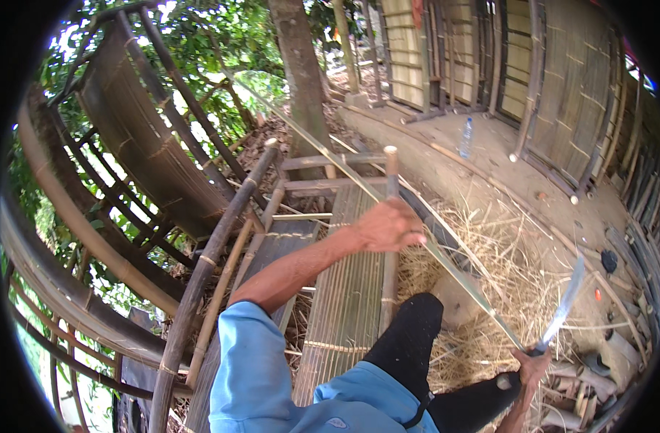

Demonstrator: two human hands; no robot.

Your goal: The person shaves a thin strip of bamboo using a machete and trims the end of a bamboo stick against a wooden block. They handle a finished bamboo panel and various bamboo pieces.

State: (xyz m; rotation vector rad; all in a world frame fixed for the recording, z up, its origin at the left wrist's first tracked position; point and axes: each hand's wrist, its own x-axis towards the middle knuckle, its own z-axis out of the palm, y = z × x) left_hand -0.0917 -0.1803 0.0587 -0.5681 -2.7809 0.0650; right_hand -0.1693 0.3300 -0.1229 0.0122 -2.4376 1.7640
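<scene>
A long, thin bamboo strip (pixel 466 283) slants from the far upper left down to the lower right. My left hand (pixel 391 227) is closed around it near its middle, the arm reaching across in front of me. Beside my right knee, my right hand (pixel 533 366) grips a long-bladed knife (pixel 563 309) by its dark handle. The blade points up and away to the right. The strip's near end meets the knife close to the handle; whether the edge touches it, I cannot tell.
Below me is a slatted bamboo bench (pixel 344 289) with a pole frame. Pale shavings (pixel 489 325) cover the ground at right. Bamboo panels (pixel 572 94) and a plastic bottle (pixel 466 138) stand farther off. A curved bamboo structure (pixel 139 123) rises at left; cut bamboo pieces (pixel 583 397) lie lower right.
</scene>
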